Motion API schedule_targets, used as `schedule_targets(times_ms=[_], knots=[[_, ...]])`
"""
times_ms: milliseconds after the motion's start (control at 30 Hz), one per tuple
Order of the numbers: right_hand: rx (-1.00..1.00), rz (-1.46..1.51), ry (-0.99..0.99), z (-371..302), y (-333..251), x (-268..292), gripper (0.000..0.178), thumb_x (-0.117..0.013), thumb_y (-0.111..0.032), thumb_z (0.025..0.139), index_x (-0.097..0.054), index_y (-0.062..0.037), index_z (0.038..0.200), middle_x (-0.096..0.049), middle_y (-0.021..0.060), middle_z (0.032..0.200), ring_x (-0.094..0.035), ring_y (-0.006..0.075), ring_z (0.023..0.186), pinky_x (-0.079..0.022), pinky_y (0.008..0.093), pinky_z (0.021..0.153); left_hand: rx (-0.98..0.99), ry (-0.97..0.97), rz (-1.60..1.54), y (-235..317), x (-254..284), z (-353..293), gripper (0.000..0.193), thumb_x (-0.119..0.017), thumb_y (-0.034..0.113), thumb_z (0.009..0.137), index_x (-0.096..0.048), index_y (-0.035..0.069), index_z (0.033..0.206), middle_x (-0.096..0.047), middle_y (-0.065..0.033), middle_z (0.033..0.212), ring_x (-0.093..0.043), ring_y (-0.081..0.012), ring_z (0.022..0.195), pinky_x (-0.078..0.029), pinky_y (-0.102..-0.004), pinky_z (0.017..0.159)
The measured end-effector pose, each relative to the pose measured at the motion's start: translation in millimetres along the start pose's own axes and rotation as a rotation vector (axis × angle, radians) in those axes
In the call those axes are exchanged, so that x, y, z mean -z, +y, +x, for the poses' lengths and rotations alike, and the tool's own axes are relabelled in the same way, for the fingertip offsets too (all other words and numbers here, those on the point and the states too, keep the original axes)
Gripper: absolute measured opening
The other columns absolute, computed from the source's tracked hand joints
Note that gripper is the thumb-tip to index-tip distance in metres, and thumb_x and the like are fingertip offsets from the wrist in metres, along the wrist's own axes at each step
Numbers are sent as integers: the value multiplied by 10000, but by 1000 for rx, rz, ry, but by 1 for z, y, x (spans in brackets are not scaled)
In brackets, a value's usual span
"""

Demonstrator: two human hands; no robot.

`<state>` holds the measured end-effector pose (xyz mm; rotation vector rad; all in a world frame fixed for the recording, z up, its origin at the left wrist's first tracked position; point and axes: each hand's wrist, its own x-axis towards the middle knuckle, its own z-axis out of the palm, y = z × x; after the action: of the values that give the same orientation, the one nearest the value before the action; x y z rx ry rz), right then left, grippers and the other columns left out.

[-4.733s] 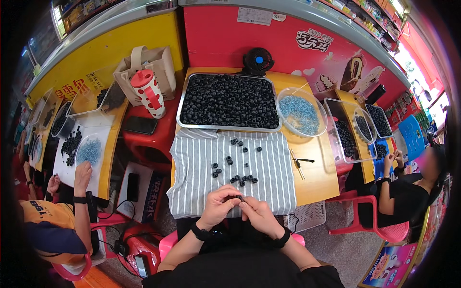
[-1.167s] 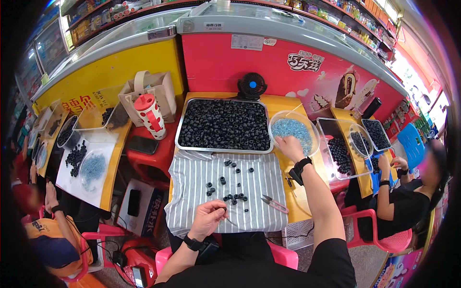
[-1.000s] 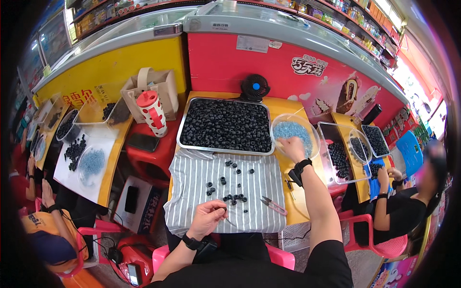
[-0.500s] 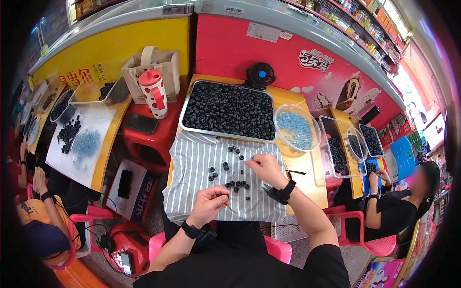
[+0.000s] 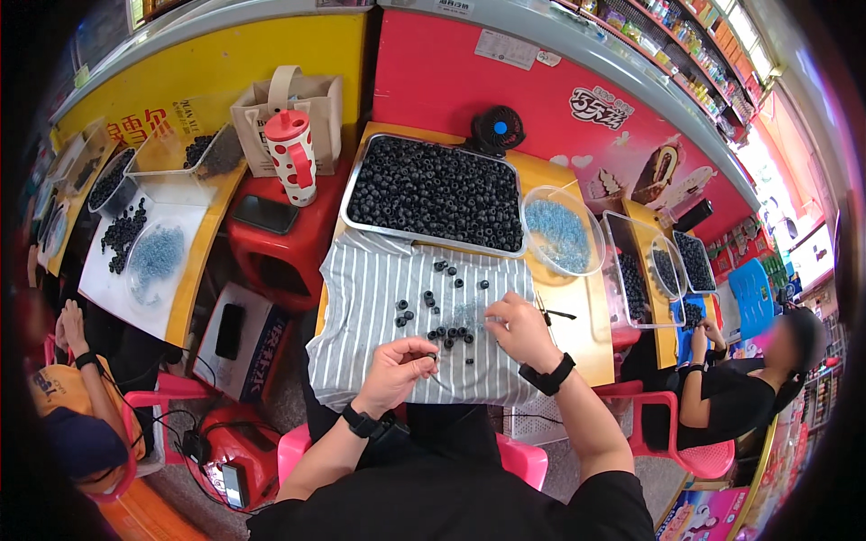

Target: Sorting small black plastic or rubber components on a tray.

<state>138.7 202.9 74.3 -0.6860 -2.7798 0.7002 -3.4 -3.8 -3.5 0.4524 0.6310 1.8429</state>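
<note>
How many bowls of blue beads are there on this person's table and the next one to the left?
2. One clear bowl is just right of the metal tray on this person's table; the second bowl is on the left table. Neither looks hidden.

I read a shop on my feed: goods-packed shelves (image 5: pixel 672 45) upper right, red freezer front (image 5: pixel 433 72) with ice-cream pictures (image 5: pixel 657 171), yellow freezer front (image 5: pixel 307 59) alongside.
</note>
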Motion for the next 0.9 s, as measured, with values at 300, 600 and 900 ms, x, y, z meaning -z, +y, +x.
schedule_targets(times_ms=[300,600,900], knots=[[-85,10,120,-42,-10,6,125,-695,-100,757,-674,-37,863,-589,141,794,-604,342,746,-483,427,657,-56,-45,-35,0,0,-1,167,-658,-51,850,-661,-20,1014,-644,-90,952,-646,-160,817,-509,-253,702],[-10,-222,137,-49,-14,-19,83,-669,-91,769,-614,-34,794,-542,158,800,-586,365,807,-483,465,669,-5,8,-9,0,0,-4,212,-617,-40,884,-653,-30,1093,-659,-106,981,-654,-173,845,-517,-262,719],[-24,510,127,-56,-63,-21,50,-625,25,824,-623,10,871,-592,105,811,-595,227,705,-457,327,575,103,48,-54,-2,-14,-13,195,-613,-10,902,-633,-39,1094,-672,-108,963,-662,-177,850,-531,-247,735]])
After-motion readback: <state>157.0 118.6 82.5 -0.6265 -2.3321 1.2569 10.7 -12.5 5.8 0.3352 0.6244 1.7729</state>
